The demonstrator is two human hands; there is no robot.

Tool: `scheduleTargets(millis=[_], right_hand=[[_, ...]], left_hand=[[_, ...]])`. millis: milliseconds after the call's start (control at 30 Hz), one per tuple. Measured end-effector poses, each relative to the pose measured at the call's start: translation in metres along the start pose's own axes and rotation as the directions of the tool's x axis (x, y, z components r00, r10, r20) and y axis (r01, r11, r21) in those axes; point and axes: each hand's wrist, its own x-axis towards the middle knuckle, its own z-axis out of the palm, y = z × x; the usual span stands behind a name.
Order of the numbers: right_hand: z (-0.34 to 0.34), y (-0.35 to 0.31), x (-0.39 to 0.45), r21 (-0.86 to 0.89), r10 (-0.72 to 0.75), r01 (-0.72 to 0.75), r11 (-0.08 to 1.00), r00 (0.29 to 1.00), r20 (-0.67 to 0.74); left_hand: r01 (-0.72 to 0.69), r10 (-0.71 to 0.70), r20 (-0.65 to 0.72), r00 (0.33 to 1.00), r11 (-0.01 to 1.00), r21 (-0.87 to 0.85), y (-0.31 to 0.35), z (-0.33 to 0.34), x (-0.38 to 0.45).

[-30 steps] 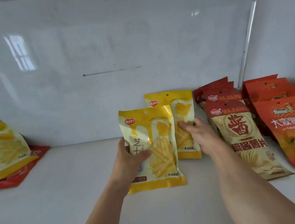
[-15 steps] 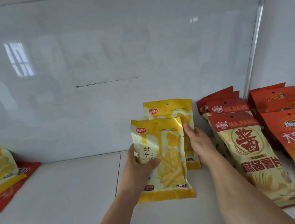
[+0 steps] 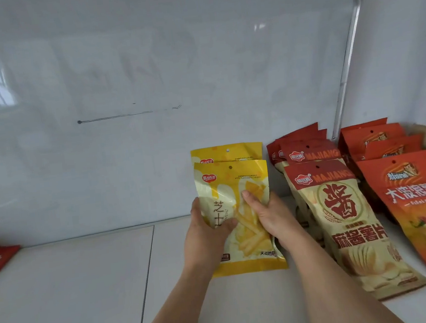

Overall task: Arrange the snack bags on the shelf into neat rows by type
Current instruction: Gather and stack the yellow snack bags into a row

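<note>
Right hand (image 3: pixel 269 218) now on the upright front yellow bag (image 3: pixel 239 219), long axis vertical, both hands' grip pinching it, left hand (image 3: pixel 205 239) too.

- The front yellow bag (image 3: pixel 239 219) shows "芝士" down its left side and "ZHISHI" in small letters beside it; the red logo at its top is too small to read.
- The beige bag with a red top (image 3: pixel 346 225) reads "MAJIANG", a big "酱", and "麻酱薯片" below.
- The orange bag (image 3: pixel 421 206) reads "大波浪薯片".
</note>
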Motion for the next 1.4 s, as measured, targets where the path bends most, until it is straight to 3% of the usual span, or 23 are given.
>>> scheduleTargets(millis=[400, 600, 800, 967, 1067, 1233, 1400], right_hand=[[0.002, 0.01, 0.013, -0.162, 0.021, -0.027, 0.986, 0.999, -0.041], [0.0, 0.006, 0.01, -0.228, 0.045, -0.052, 0.972, 0.998, -0.035], [-0.003, -0.011, -0.007, -0.314, 0.015, -0.051, 0.948, 0.993, -0.115], [0.012, -0.025, -0.041, -0.557, -0.203, 0.102, 0.824, 0.972, -0.122], [0.024, -0.031, -0.057, -0.661, -0.29, 0.166, 0.732, 0.954, -0.082], [0.07, -0.045, -0.085, -0.694, -0.502, 0.435, 0.573, 0.856, 0.121], [0.137, -0.071, -0.117, -0.681, -0.505, 0.57, 0.459, 0.798, 0.328]], left_hand=[[0.078, -0.073, -0.038, 0.997, 0.981, 0.178, -0.001, 0.009, -0.003], [0.099, -0.092, -0.056, 0.994, 0.984, 0.147, 0.005, 0.01, -0.012], [0.115, -0.103, -0.115, 0.988, 0.988, 0.106, 0.01, 0.005, -0.019], [0.122, -0.083, -0.243, 0.967, 0.981, 0.152, 0.008, -0.024, -0.034], [0.133, -0.026, -0.298, 0.954, 0.93, 0.342, 0.001, -0.052, -0.046], [0.136, 0.11, -0.328, 0.938, 0.755, 0.642, -0.015, -0.108, -0.07], [0.129, 0.214, -0.326, 0.921, 0.623, 0.772, -0.033, -0.173, -0.09]])
